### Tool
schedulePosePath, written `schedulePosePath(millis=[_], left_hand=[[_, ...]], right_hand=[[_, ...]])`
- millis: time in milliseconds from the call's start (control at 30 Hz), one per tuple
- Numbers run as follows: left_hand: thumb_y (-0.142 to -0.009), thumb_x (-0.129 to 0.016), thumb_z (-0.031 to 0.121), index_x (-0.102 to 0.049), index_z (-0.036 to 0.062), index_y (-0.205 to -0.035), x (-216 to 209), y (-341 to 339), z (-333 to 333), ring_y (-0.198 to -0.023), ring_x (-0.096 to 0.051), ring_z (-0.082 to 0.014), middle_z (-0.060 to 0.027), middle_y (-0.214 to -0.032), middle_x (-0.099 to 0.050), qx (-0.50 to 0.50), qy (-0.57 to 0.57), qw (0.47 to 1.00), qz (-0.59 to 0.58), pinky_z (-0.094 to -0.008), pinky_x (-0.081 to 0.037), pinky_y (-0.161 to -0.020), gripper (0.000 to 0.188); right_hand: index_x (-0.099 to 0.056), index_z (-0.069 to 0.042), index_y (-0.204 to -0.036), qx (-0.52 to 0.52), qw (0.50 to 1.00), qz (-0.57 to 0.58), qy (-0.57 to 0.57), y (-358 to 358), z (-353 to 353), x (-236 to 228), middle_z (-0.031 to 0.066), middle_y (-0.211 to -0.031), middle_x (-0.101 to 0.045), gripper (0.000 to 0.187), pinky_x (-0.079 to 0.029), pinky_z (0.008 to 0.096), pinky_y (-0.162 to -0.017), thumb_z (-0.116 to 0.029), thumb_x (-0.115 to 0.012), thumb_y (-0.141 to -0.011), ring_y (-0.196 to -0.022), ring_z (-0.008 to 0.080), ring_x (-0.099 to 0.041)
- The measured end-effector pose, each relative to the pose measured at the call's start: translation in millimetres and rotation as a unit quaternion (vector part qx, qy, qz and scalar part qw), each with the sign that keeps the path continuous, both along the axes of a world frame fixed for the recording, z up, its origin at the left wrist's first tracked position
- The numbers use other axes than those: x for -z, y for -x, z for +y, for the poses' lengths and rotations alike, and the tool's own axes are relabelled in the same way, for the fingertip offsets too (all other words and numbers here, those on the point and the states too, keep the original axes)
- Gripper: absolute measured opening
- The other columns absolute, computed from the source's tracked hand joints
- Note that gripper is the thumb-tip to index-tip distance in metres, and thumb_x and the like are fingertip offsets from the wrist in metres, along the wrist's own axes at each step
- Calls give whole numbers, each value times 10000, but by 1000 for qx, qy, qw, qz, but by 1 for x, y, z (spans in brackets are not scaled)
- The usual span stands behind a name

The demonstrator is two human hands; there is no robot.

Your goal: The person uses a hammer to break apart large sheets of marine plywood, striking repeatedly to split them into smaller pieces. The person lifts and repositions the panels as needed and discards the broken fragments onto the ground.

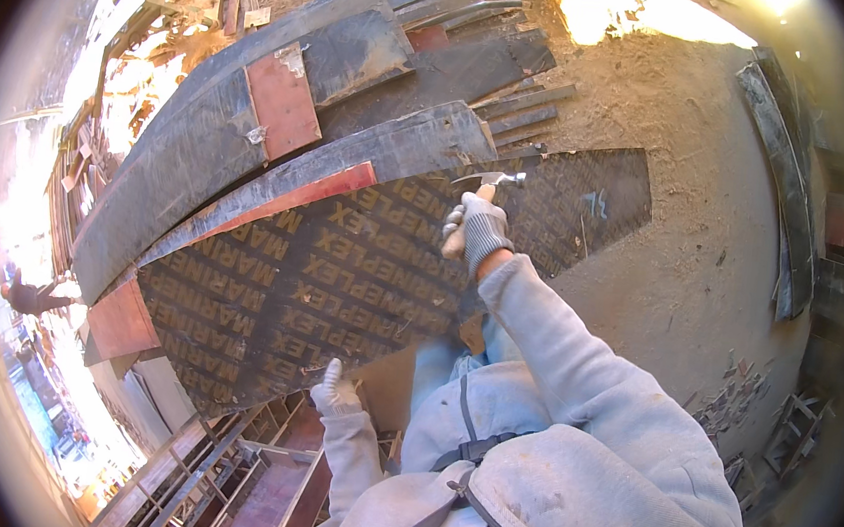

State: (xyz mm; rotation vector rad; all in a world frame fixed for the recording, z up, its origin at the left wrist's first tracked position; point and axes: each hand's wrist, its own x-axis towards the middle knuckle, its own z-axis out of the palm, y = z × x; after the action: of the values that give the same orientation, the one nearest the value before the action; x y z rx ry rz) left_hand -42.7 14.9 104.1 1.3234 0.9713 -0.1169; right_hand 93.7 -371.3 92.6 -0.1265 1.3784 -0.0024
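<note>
A dark film-faced plywood panel (pixel 268 300) with yellowish printed lettering stretches across the middle in front of me. My right hand (pixel 475 226), in a pale knitted glove, is closed around the wooden handle of a claw hammer (pixel 491 180). The hammer's metal head is over the panel's far right part. At the panel's near edge is my gloved left hand (pixel 334 393). Its thumb lies over that edge, while the other fingers are mostly hidden, seemingly under the board.
Beyond the panel lies a pile of worn dark boards (pixel 360 57), with a reddish piece (pixel 283 106) on top. Dark sheets (pixel 780 184) lean at the right. Wooden frames (pixel 261 495) stand at the lower left. Far left is another person (pixel 32 298).
</note>
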Motion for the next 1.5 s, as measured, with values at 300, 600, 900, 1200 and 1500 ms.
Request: schedulePosePath(millis=[300,600,900,1200,1500], left_hand=[[-955,-721,416,-536,14,-1436,-88,-53,114,-1333,-522,-324,-157,-1485,-548,-152,-144,975,-74,-441,-380,-1163,653],[-928,-622,700,-422,-90,-1507,-91,-166,276,-1335,-507,-281,-196,-1522,-487,221,-281,934,14,-396,-386,-1148,1000],[-924,-702,605,-666,-74,-1245,-53,-128,289,-1010,-684,-251,-131,-1218,-711,202,-260,941,80,-406,-571,-913,752],[-966,-682,570,-704,-105,-1152,-108,-83,170,-927,-605,-167,-108,-1045,-714,201,-468,855,99,-325,-518,-875,700],[-950,-689,597,-751,-59,-1000,-156,-88,94,-805,-548,-167,-73,-859,-716,198,-463,854,130,-372,-484,-785,661]], right_hand=[[-450,-172,-812,29,998,34,-54,-46,-5,-28,-15,-663,-467,208,-360,349,-498,-190,-506,-1012,-534,148,-439],[-446,-74,-965,-21,999,29,4,-71,-10,-3,95,-693,-512,259,-341,435,-528,-303,-396,-1075,-555,239,-508],[-474,-56,-978,-261,943,5,205,-16,51,-23,58,-679,-538,180,-418,355,-385,-206,-572,-1000,-464,171,-514],[-515,-26,-1170,-426,776,206,418,3,112,23,291,-1068,-689,397,-540,549,-849,-395,-514,-1025,-961,496,-687],[-461,18,-1176,-338,837,157,401,5,80,23,174,-853,-657,430,-534,374,-383,-369,-575,-1029,-494,265,-654]])
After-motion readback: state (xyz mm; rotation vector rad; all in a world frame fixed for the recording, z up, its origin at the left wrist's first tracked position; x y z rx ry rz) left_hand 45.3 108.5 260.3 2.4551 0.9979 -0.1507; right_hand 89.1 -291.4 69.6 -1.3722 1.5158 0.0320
